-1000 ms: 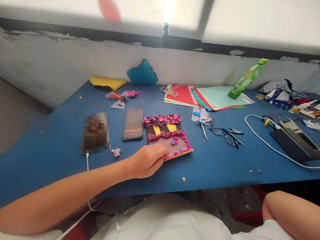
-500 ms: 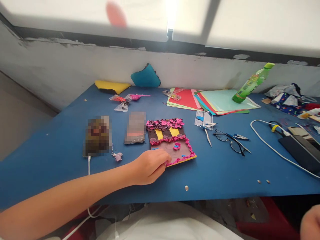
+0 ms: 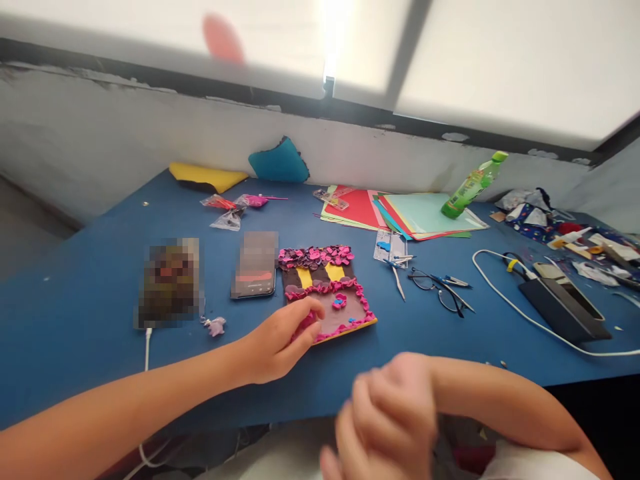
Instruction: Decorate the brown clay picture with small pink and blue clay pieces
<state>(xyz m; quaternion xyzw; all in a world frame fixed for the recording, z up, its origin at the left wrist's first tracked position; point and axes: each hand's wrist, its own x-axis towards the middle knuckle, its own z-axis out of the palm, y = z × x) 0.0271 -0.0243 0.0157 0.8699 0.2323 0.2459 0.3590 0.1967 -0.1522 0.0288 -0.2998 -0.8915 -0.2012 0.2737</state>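
A small panel (image 3: 345, 323) decorated with clay lies flat on the blue table. It has a ruffled pink border, yellow patches, a dark band and pink petals along its far edge. A pink clay flower (image 3: 339, 302) with a blue centre sits on its brownish lower part. My left hand (image 3: 285, 339) rests over the panel's near left corner, thumb and forefinger apart, nothing visible between them. Closer to me, my right hand (image 3: 387, 417) is raised with its fingers curled in, slightly blurred; whatever they may hold is hidden.
Left of the panel lie a phone (image 3: 255, 267), a blurred-out device (image 3: 170, 283) on a white cable and a small charm (image 3: 217, 326). To the right are eyeglasses (image 3: 440, 290), slim tools (image 3: 399, 280) and a black box (image 3: 560, 310). Coloured paper (image 3: 420, 213) carries a green bottle (image 3: 473, 187).
My right hand has come in from the lower right edge to the front of the panel. The left thumb and forefinger have parted from a pinch. The view has turned slightly right.
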